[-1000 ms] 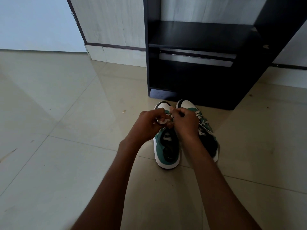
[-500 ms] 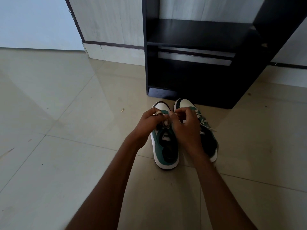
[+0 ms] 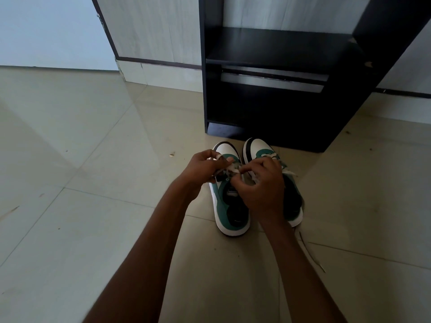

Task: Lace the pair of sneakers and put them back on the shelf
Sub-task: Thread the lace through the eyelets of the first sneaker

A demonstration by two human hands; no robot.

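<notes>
The left hand [image 3: 202, 167] is curled narrow, its fingertips pinching a strand of the white flat shoelace [image 3: 234, 169] above the left sneaker. The right hand [image 3: 262, 186] is also closed down, thumb and forefinger pinched on the other strand of that lace, just beside the left hand, the two almost touching over the shoe's tongue. Both bare forearms reach in from the near edge.

Under the hands lies the left green, white and black low sneaker [image 3: 229, 201], toe pointing far, its heel towards the near side. Touching its right flank stands the right matching green and white sneaker [image 3: 261, 149], partly hidden by the right hand; its lace looks threaded near the toe. A loose white lace end [image 3: 310, 252] trails on the floor near the right sneaker's heel.

Both shoes sit on the glossy beige tiled floor [image 3: 93, 206], just in front of the dark brown wooden shoe shelf [image 3: 275, 50], whose lower board is bare. A pale wood-grain panel [image 3: 151, 26] stands left of the shelf, against the far wall.
</notes>
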